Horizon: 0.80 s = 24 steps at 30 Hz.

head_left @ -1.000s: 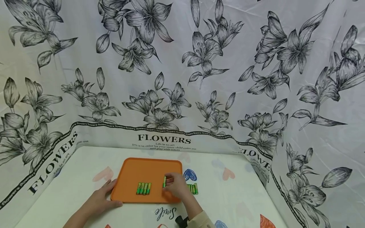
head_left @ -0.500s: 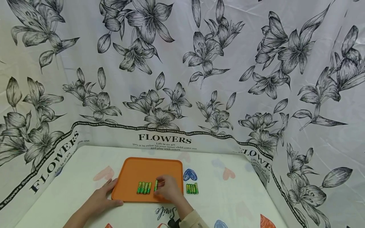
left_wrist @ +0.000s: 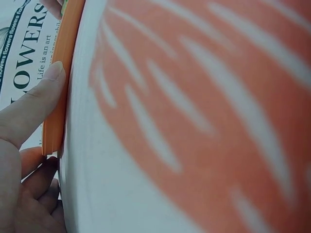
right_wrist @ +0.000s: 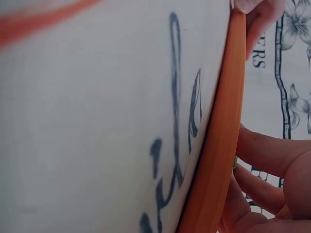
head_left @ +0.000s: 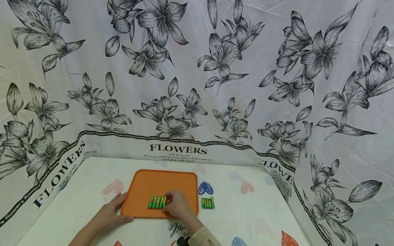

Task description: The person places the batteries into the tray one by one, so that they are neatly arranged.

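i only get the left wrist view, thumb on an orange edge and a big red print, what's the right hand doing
observer: In the head view, the right hand pinches the battery at the right end of a row on the orange tray.
operator: any more off the tray
observer: Yes, a second row of batteries lies on the printed cloth, right of the tray in that view.
operator: and which corner has my left hand got
observer: The left hand holds the tray's near left corner.

One tray [head_left: 166,181], two hands [head_left: 106,214] [head_left: 178,206], five batteries [head_left: 158,202] on tray; four or five batteries [head_left: 208,203] beside.
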Each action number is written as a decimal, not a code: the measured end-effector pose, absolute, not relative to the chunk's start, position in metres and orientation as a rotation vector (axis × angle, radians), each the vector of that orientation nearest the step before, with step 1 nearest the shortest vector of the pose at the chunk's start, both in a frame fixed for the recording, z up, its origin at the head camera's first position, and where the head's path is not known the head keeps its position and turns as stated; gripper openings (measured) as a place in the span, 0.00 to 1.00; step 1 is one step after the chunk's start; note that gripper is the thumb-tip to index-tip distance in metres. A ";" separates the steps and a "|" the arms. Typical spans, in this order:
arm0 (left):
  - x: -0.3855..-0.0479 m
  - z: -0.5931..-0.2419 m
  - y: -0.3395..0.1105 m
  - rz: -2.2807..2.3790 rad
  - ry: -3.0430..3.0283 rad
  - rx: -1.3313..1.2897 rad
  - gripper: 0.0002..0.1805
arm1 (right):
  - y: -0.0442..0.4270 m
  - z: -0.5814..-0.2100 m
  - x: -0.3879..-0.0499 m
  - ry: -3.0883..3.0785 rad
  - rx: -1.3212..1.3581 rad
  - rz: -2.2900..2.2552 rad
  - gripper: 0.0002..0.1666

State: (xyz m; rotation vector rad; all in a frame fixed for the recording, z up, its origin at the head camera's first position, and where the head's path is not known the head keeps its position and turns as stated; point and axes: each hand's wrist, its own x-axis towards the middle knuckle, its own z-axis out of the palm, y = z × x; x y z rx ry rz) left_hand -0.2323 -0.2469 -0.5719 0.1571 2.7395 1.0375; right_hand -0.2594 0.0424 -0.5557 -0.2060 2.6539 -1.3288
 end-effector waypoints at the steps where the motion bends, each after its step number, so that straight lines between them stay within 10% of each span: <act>1: -0.232 -0.572 -0.246 1.041 2.738 0.158 0.63 | 0.042 -0.556 -0.259 2.658 -0.209 -1.330 0.32; 24: -0.232 -0.570 -0.247 1.011 2.750 0.159 0.63 | 0.051 -0.549 -0.260 2.646 -0.228 -1.376 0.35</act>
